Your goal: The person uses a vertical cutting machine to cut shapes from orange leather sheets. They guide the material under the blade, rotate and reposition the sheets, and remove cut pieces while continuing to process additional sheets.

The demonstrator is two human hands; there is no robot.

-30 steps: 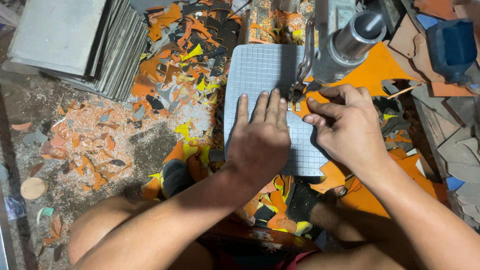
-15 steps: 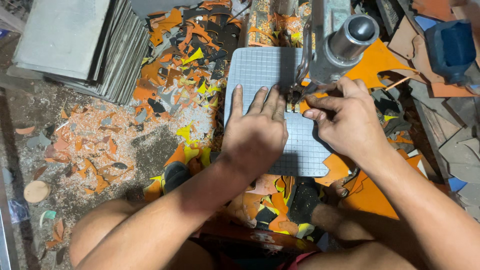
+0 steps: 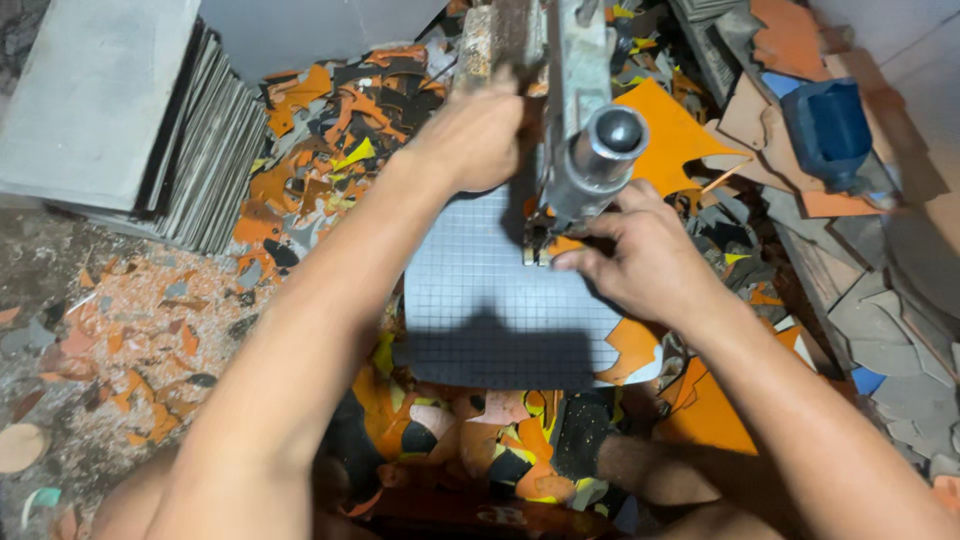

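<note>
I am kneeling over a floor littered with orange and black offcuts [image 3: 470,440], and the grey gridded sheet [image 3: 480,300] is lying flat just past my knees, running under the metal cutting machine [image 3: 585,130]. My right hand [image 3: 650,265] is pressing down on the sheet's right side, fingers curled and pinching at its edge right by the machine's foot [image 3: 540,250]; how tight that pinch is I cannot tell, since the fingertips are tucked under. To do this well, I judge I am needing to keep the sheet flat and square to the grid lines, with my fingertips clear of the working point. Farther out, my left hand [image 3: 475,140] is reaching past the sheet's far end and closing around the rusty upright part of the machine [image 3: 500,35], steadying it. Beyond, to the left, a stack of grey boards [image 3: 120,130] is leaning, and a blue container [image 3: 830,130] is sitting among the scraps to the right.
</note>
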